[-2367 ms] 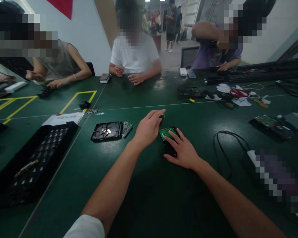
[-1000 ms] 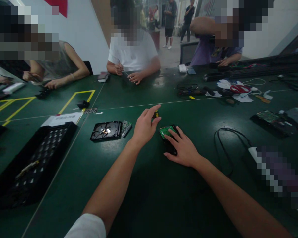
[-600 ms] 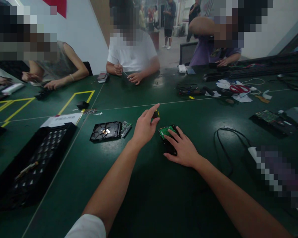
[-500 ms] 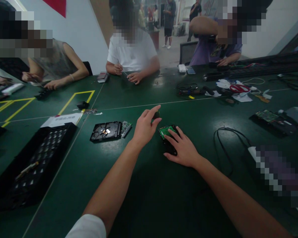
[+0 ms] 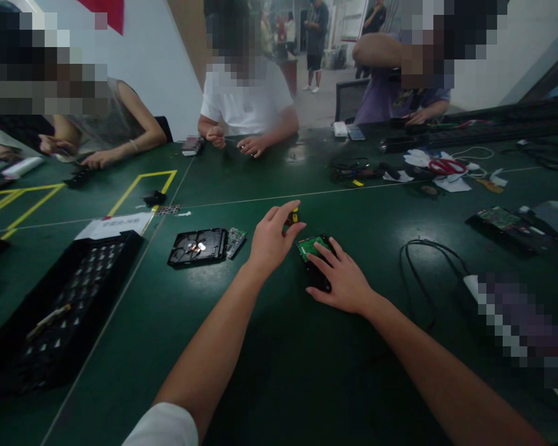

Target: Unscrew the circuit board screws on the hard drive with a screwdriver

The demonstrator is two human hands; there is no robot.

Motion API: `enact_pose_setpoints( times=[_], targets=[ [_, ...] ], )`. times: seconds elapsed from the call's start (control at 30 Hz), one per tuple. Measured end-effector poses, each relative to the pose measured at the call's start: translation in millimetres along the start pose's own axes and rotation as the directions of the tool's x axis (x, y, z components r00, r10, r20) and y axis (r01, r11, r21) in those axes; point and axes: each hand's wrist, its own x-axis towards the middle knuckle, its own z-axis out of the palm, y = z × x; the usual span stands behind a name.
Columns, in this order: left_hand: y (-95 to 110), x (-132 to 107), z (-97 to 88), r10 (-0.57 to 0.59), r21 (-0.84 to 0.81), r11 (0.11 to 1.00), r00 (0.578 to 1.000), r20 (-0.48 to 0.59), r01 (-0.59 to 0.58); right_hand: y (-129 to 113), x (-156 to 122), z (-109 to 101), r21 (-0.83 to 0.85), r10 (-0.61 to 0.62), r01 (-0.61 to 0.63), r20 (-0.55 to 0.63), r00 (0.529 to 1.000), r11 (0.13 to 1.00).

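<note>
Over the table's middle, my left hand is curled, with thumb and forefinger around a small black-and-yellow object. Most of that object is hidden by my fingers, and I cannot make out its kind. My right hand rests over a hard drive whose green circuit board faces up; its fingers are spread across the drive and the thumb is at the near edge, holding it against the table. To the left lies another black hard drive, with a loose circuit board beside it.
A long black tray stands at the left, next to a paper sheet. A black cable, another drive with a board and a tangle of wires and paper lie at the right. Several people sit across the table.
The object in my left hand now shows yellow where it was mostly dark, and my left thumb has shifted slightly. My right hand and the hard drive have stayed in place.
</note>
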Motion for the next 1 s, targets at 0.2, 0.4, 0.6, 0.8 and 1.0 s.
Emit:
enact_pose_setpoints(
  times=[0.2,0.4,0.6,0.8,1.0],
  targets=[
    [2.1,-0.4,0.9,-0.019,-0.034,0.999,1.0,0.006,0.019,-0.3,0.1,-1.7,0.0,0.008,-0.008,0.009,1.0,1.0],
    [-1.2,0.0,2.0,-0.016,-0.117,0.993,1.0,0.019,0.019,0.2,-0.2,-0.4,-0.005,0.001,-0.001,0.003,1.0,1.0],
    [4.2,1.4,-2.2,-0.01,-0.056,0.998,1.0,0.0,0.01,0.1,-0.5,-0.7,-0.003,0.006,-0.006,0.003,1.0,1.0],
    [-1.6,0.5,-0.7,-0.059,-0.148,0.987,0.996,0.067,0.068,-0.3,0.2,-1.7,0.0,0.008,-0.008,0.009,1.0,1.0],
    [-4.6,0.3,-0.5,-0.019,-0.031,0.999,0.999,0.027,0.02,0.0,0.4,-1.1,0.002,0.002,-0.002,0.006,1.0,1.0]
  ],
)
